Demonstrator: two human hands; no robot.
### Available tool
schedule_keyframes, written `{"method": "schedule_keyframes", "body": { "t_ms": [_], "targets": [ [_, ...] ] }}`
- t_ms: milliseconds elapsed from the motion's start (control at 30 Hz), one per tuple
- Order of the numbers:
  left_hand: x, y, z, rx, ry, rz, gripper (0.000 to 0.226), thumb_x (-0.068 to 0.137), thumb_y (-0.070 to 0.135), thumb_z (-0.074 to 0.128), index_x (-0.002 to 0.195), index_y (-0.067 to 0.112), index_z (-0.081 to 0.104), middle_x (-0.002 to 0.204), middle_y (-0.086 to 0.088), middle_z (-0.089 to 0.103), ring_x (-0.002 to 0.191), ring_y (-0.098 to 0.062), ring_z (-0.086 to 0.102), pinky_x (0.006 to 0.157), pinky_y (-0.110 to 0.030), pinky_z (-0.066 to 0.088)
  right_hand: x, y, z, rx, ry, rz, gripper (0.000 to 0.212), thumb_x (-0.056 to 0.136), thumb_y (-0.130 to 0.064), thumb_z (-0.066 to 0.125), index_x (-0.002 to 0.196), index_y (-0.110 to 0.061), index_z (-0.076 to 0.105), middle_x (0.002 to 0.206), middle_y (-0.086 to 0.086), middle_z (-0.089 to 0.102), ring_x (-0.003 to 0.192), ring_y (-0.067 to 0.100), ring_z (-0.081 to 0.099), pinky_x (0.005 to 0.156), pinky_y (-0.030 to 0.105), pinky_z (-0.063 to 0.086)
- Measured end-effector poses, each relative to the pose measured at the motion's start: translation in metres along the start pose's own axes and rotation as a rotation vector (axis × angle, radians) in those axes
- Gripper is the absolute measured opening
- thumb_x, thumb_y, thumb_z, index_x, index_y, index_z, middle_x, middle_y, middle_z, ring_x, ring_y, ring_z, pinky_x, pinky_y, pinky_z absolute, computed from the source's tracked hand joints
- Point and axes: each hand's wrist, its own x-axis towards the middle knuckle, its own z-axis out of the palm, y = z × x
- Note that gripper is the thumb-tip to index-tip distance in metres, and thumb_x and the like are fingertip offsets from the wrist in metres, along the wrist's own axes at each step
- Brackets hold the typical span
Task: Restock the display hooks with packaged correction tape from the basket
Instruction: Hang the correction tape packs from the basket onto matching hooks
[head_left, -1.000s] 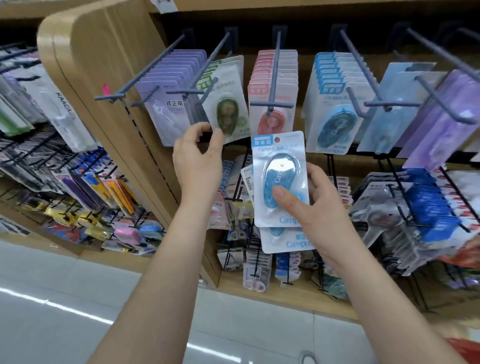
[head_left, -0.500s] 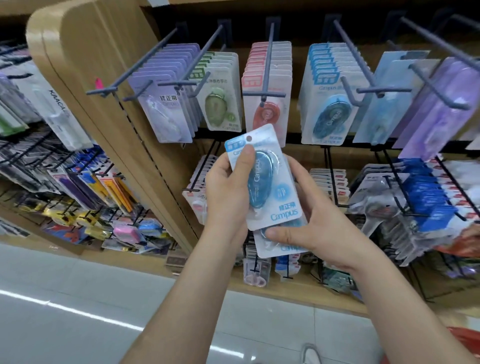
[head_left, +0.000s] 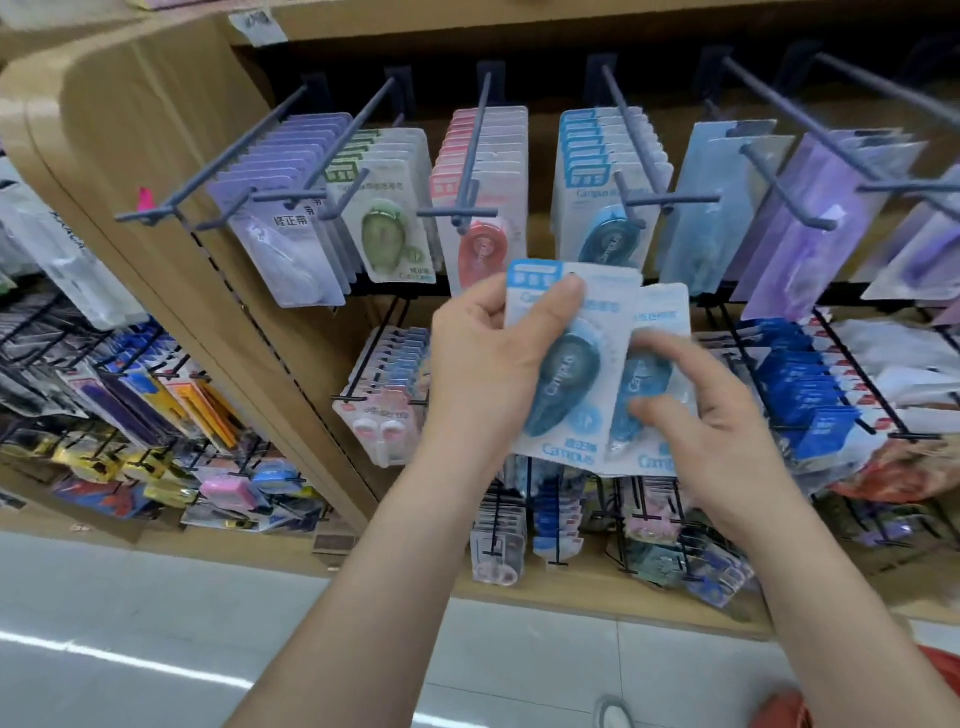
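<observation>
- The left grip (head_left: 483, 364) is at the centre of the frame. It holds a blue correction tape pack (head_left: 569, 374), with the thumb across the top of the card and the other fingers behind it.
- This pack stands nearly upright with its blue header on top. It is below the upper row of hooks and hangs on none of them.
- The right grip (head_left: 717, 441), just right of centre, holds a second blue pack (head_left: 655, 379). The thumb is on the front near the tape case, and blurred fingers curl over the upper part of the card.
- The second pack touches the first, and its left edge is tucked behind it.
- Grey display hooks (head_left: 670, 199) jut forward across the upper part of the frame.
- From left to right they carry purple packs (head_left: 291, 234), green packs (head_left: 389, 234), pink packs (head_left: 506, 156) and hanging blue packs (head_left: 587, 176). Paler packs hang further right.
- The hanging blue packs are directly above the two held packs.
- Black wire hooks in the lower middle hold more small packs.
- A red object shows at the lower right edge, but what it is cannot be told.
</observation>
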Motion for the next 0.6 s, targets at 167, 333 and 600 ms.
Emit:
{"method": "schedule_keyframes", "body": {
  "t_ms": [167,333,600],
  "targets": [
    [0.013,0.003,0.028,0.001,-0.014,0.09,0.003,0.09,0.008,0.07,0.09,0.006,0.073,0.088,-0.012,0.076,0.078,-0.02,0.07,0.071,-0.041,0.058,-0.002,-0.002,-0.003,0.033,0.072,0.038,0.043,0.08,-0.019,0.052,0.092,-0.056,0.071,0.119,-0.011,0.064,0.115,0.002,0.058,0.103,0.031,0.046],
    [0.022,0.0,0.041,0.006,0.0,0.106,0.003,0.089,0.009,0.07,0.091,0.009,0.073,0.086,-0.004,0.076,0.079,-0.015,0.071,0.071,-0.031,0.058,-0.003,-0.006,-0.013,0.089,0.07,0.005,0.009,0.086,-0.046,0.067,0.092,-0.048,0.073,0.109,-0.011,0.07,0.108,0.005,0.063,0.094,0.023,0.05],
    [0.021,0.0,0.051,-0.006,-0.001,0.073,0.008,0.095,0.016,0.064,0.093,0.012,0.07,0.092,-0.009,0.075,0.084,-0.02,0.071,0.078,-0.041,0.058,-0.002,-0.009,-0.015,-0.008,0.144,0.045,0.021,0.084,-0.046,0.062,0.079,-0.027,0.069,0.094,0.006,0.065,0.087,0.011,0.062,0.077,0.022,0.049]
  ]
}}
